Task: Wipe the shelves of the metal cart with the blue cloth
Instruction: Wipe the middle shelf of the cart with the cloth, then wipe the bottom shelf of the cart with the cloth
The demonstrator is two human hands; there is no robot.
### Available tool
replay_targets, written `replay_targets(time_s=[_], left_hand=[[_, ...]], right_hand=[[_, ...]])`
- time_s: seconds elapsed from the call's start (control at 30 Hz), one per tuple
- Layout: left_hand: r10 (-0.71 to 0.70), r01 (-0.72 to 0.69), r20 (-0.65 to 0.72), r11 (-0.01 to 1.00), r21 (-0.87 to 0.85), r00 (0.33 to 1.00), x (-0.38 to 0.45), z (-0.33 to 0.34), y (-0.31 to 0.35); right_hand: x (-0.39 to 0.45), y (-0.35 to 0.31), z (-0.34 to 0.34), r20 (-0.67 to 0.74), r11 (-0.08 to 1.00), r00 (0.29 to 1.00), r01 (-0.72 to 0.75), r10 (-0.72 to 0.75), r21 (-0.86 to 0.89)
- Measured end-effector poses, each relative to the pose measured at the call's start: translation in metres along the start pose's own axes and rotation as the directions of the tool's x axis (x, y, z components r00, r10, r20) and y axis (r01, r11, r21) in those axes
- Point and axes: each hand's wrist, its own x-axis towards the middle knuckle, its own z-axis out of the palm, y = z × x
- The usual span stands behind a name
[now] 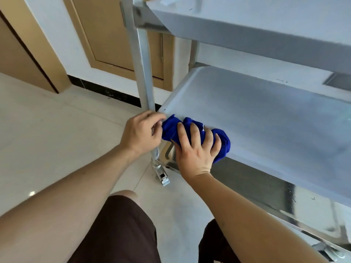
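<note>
Pale floor tiles and a brown door frame the cart [266, 114], whose middle shelf [256, 120] fills the right of the view under a higher shelf [266, 25]. On that middle shelf, at its near left corner, lies the cloth [197, 136], bunched into a roll whose long axis runs along the shelf's front edge, from the corner post [145, 73] toward the right. The right hand [195, 149] presses flat on top of it, fingers spread over the bundle, palm hanging just past the shelf lip, holding it down rather than clenching it. The left hand [141, 132] is just beside the cloth's left end, fingers curled and pinching that end against the post. From the right hand, nearly all the unwiped shelf stretches away to the right and toward the back; I judge the coming stroke should push rightward along the cloth's axis, and the right hand, already on top, is better placed to drive it.
</note>
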Motion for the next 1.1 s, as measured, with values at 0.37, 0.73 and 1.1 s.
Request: replay_targets(time_s=[0.37,0.73,1.1], left_hand=[[-0.222,0.22,0.123,0.975,0.028,0.967,-0.096,0.04,-0.049],[-0.209,0.245,0.303,0.966,-0.086,0.93,-0.144,0.114,-0.051],[-0.15,0.175,0.264,0.982,-0.074,0.953,-0.138,0.162,-0.069]], right_hand=[[-0.015,0.009,0.014,-0.145,0.899,0.931,0.361,-0.334,0.25],[-0.08,0.047,0.038,0.038,0.873,0.927,0.336,-0.373,0.353],[-0.113,0.029,0.122,0.787,0.997,0.614,0.003,-0.062,0.076]])
